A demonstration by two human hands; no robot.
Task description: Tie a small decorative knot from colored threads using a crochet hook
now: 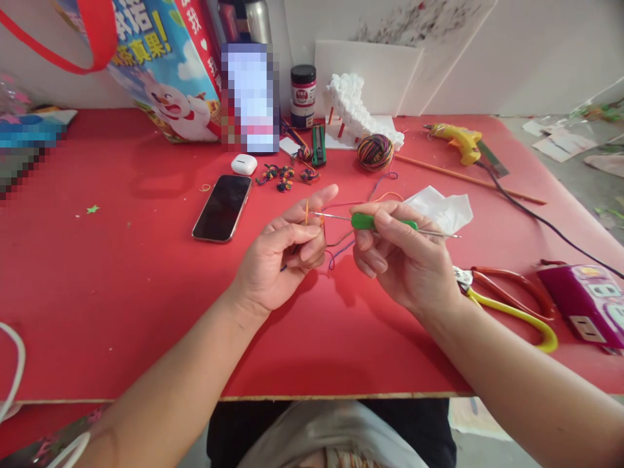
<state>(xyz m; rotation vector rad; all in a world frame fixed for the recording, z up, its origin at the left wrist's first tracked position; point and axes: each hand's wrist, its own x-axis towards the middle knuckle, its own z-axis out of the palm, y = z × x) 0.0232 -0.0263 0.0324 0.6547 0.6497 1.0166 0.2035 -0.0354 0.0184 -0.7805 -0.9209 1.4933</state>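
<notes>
- Centrally, two bare hands are held above a red table point(146, 312).
- The left hand point(285, 253) pinches an orange yarn strand point(307, 212) between thumb and curled fingers; the strand crosses its outstretched index finger.
- The right hand point(407, 250) grips a green-handled hook point(361, 222), its thin metal shaft pointing at that strand; whether the tip has caught it is too fine to tell.
- Beyond the hands lie small knotted yarn pieces point(286, 172) and, further right, a multicoloured yarn ball point(375, 153).
- Near the right forearm: pliers point(509, 316) with red and yellow handles.
</notes>
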